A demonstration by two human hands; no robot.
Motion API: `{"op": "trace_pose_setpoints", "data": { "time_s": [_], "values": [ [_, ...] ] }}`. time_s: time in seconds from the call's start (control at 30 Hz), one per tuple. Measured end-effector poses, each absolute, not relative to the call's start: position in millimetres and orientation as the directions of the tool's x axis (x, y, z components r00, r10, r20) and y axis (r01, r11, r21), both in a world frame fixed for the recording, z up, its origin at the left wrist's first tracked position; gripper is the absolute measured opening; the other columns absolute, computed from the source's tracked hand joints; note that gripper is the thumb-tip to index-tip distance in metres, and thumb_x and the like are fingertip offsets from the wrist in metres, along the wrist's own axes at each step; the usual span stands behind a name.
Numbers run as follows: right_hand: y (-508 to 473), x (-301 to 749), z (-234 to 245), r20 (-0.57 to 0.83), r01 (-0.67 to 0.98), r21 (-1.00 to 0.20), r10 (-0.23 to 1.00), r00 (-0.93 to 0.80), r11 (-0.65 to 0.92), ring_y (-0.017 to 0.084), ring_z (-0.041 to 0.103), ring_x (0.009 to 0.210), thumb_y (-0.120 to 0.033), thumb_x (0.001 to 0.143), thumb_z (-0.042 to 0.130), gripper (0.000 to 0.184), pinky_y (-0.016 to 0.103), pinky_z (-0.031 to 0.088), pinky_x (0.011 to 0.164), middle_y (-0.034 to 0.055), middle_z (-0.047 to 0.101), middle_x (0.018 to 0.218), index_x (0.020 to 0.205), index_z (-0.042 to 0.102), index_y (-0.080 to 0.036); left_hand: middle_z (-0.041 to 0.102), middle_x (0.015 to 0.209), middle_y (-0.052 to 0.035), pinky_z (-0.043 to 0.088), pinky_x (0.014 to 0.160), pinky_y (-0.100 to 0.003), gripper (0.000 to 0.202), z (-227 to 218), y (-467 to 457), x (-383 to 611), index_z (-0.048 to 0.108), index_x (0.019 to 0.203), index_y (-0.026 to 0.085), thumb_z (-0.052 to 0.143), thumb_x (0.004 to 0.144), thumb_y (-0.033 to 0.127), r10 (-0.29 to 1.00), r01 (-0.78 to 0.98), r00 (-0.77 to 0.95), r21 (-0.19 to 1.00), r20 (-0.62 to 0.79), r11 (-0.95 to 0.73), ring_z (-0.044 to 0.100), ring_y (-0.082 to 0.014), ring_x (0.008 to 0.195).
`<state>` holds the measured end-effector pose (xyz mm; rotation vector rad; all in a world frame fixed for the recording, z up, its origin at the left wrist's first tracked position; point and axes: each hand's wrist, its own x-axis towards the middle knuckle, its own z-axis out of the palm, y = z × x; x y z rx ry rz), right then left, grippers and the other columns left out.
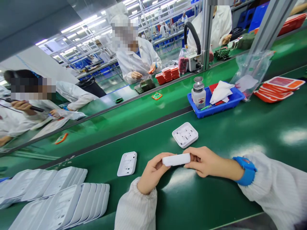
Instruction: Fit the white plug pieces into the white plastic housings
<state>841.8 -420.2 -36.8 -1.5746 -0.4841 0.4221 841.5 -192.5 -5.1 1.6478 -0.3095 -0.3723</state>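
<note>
Both my hands hold one white plastic housing (pixel 176 159) edge-on just above the green bench (pixel 240 137). My left hand (pixel 153 172) grips its left end and my right hand (pixel 203 161) its right end; a blue wristband (pixel 247 171) is on my right wrist. A white square housing (pixel 184 134) lies hollow side up just beyond my hands. Another white housing (pixel 127 163) lies flat to the left of my left hand.
Rows of stacked white housings (pixel 59 201) fill the near left. A blue tray (pixel 216 107) with a bottle (pixel 198 93) and cloth stands far right, beside red-orange trays (pixel 278 88). Co-workers in white coats work across the conveyor belt (pixel 134 111).
</note>
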Motion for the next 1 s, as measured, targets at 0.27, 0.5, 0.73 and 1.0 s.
{"op": "trace_pose_setpoints", "data": {
  "time_s": [0.27, 0.5, 0.73, 1.0],
  "values": [
    [-421.3, 840.6, -35.8, 0.068, 0.257, -0.92, 0.524, 0.849, -0.297, 0.009, 0.051, 0.054, -0.017, 0.079, 0.072, 0.03, 0.017, 0.037, 0.048, -0.0038, 0.056, 0.077, 0.105, 0.058, -0.021, 0.065, 0.074, -0.0028, 0.042, 0.06, -0.02, 0.035, -14.7, -190.9, 845.5, 0.064, 0.089, 0.014, 0.065, 0.081, 0.048, -0.334, 0.242, 0.896, 0.953, -0.292, -0.183, 0.055, -0.0116, 0.065],
    [-422.0, 842.4, -37.3, -0.089, 0.052, -0.973, 0.576, 0.813, -0.224, 0.008, 0.046, 0.044, -0.021, 0.083, 0.067, 0.047, 0.015, 0.036, 0.039, -0.0056, 0.055, 0.07, 0.127, 0.048, -0.023, 0.065, 0.081, -0.0033, 0.045, 0.06, -0.019, 0.05, -7.4, -193.8, 840.6, 0.057, 0.114, 0.018, 0.068, 0.078, 0.051, -0.408, 0.32, 0.878, 0.941, -0.252, 0.109, 0.057, -0.0108, 0.067],
    [-421.4, 845.5, -36.8, -0.124, -0.104, -0.992, 0.602, 0.789, -0.067, 0.005, 0.039, 0.039, -0.025, 0.086, 0.061, 0.05, 0.013, 0.03, 0.033, -0.0048, 0.054, 0.069, 0.133, 0.044, -0.02, 0.064, 0.111, -0.0089, 0.047, 0.088, -0.031, 0.04, -9.3, -194.1, 840.1, 0.056, 0.115, 0.019, 0.071, 0.079, 0.028, -0.493, 0.274, 0.853, 0.95, -0.17, 0.147, 0.059, -0.0208, 0.102],
    [-421.8, 844.9, -37.8, -0.128, -0.079, -0.991, 0.608, 0.783, -0.107, 0.006, 0.043, 0.04, -0.029, 0.089, 0.059, 0.052, 0.015, 0.032, 0.036, -0.0027, 0.057, 0.07, 0.137, 0.041, -0.018, 0.066, 0.099, -0.008, 0.049, 0.077, -0.029, 0.032, -8.3, -195.6, 838.2, 0.06, 0.108, 0.017, 0.069, 0.081, 0.032, -0.414, 0.328, 0.872, 0.939, -0.261, 0.1, 0.062, -0.0185, 0.089]
  ]
}}
